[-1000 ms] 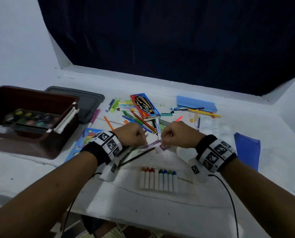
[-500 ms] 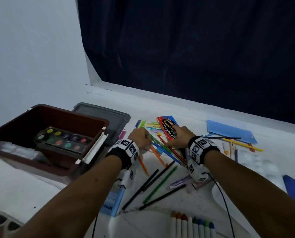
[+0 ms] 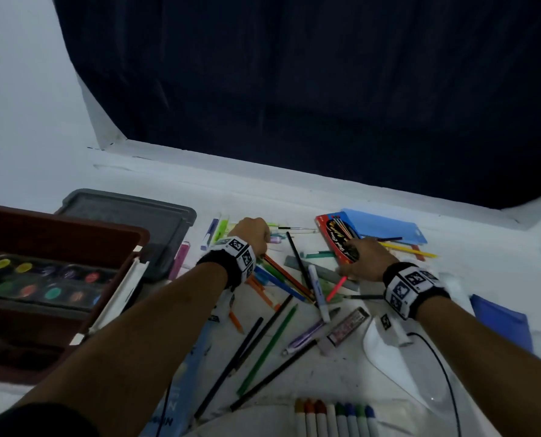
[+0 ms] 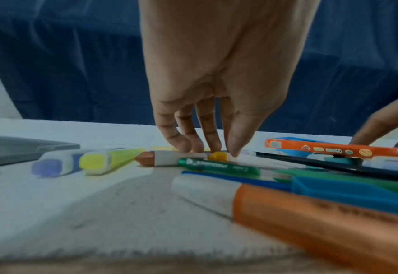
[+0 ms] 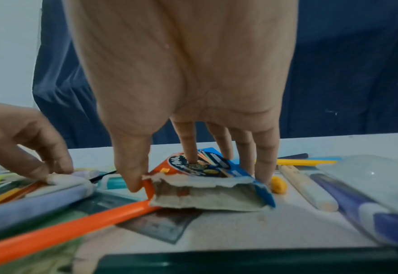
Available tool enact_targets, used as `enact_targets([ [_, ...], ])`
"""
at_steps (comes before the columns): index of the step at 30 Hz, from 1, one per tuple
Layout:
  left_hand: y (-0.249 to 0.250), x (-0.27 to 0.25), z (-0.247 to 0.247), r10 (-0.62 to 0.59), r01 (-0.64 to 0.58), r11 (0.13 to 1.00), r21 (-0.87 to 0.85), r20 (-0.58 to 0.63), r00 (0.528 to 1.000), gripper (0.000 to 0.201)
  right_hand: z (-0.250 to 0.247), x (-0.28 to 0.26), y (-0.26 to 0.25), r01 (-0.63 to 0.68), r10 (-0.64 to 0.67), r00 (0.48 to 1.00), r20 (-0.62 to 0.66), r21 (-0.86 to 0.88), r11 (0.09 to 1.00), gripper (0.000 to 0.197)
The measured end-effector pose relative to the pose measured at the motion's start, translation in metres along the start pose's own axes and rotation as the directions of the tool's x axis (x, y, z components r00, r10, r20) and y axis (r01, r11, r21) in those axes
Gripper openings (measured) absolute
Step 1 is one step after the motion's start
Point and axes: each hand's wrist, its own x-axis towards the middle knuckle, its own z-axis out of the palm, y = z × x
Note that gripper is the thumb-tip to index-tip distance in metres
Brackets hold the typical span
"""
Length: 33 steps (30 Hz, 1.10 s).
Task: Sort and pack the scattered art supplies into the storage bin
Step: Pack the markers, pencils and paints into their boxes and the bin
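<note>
Pens, markers and pencils [image 3: 294, 279] lie scattered across the white table. My left hand [image 3: 253, 230] reaches down at the far left of the pile. Its thumb and fingertips [image 4: 184, 146] pinch a white marker with a yellow cap [image 4: 218, 155], beside a brown-capped one [image 4: 155, 159]. My right hand [image 3: 362, 257] grips the red and blue pencil box [image 3: 333, 234] near its torn open end [image 5: 205, 191], thumb on one side, fingers on the other. The brown storage bin [image 3: 73, 230] stands at the left and holds a watercolour palette [image 3: 39, 279].
A grey lid [image 3: 130, 216] lies behind the bin. A blue folder [image 3: 385, 227] sits past the pencil box and a blue cloth [image 3: 499, 320] at the right. A row of markers [image 3: 335, 419] and long pencils [image 3: 262, 351] lie near the front edge.
Both hands left the pens near the front and reached forward into the pile. They then spread apart: the left to the markers, the right onto the pencil box.
</note>
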Motion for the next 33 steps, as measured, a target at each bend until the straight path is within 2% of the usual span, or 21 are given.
enact_targets([
  [3,0.005,0.006,0.002,0.002,-0.006,0.994,0.107,0.040,0.999,0.021,0.005,-0.003,-0.003,0.027,-0.027,1.000,0.003,0.029,0.999,0.063],
  [7,0.007,0.008,0.007,0.003,-0.018,0.978,0.208,0.074,0.997,0.026,0.007,0.002,-0.006,0.023,-0.023,1.000,0.006,-0.005,1.000,0.069],
  [11,0.002,0.009,0.011,0.020,-0.037,0.974,0.221,0.080,0.997,0.027,0.005,0.006,-0.015,0.034,-0.033,0.999,0.024,-0.019,0.999,0.052],
  [13,-0.002,0.008,0.006,-0.011,0.006,0.990,0.141,0.037,0.999,0.026,0.001,0.006,-0.022,0.041,-0.040,0.999,0.036,-0.029,0.999,0.042],
  [15,-0.013,0.006,-0.006,-0.108,0.107,0.994,-0.039,-0.028,0.994,0.023,-0.008,0.008,-0.030,0.089,-0.088,0.996,0.009,-0.025,0.996,0.043],
  [17,-0.031,0.003,-0.018,-0.249,0.225,0.947,-0.228,-0.083,0.965,0.016,-0.020,0.012,-0.039,0.149,-0.149,0.987,-0.057,-0.011,0.989,0.042],
  [19,-0.053,-0.001,-0.026,-0.333,0.276,0.898,-0.344,-0.121,0.935,0.013,-0.031,0.016,-0.050,0.201,-0.200,0.974,-0.109,-0.005,0.980,0.033],
  [21,-0.071,-0.008,-0.029,-0.427,0.356,0.857,-0.372,-0.127,0.895,0.019,-0.036,0.021,-0.065,0.242,-0.242,0.963,-0.115,-0.016,0.970,0.024],
  [24,-0.087,-0.017,-0.021,-0.503,0.451,0.823,-0.344,-0.077,0.861,0.029,-0.027,0.030,-0.097,0.311,-0.311,0.949,-0.058,-0.003,0.950,0.027],
  [28,-0.094,-0.024,-0.017,-0.535,0.476,0.794,-0.379,-0.063,0.842,0.021,-0.003,0.043,-0.141,0.401,-0.398,0.915,0.062,-0.042,0.915,0.026],
  [33,-0.091,-0.029,-0.015,-0.562,0.479,0.757,-0.444,-0.069,0.824,0.027,0.010,0.049,-0.178,0.493,-0.490,0.870,0.057,-0.077,0.866,0.020],
])
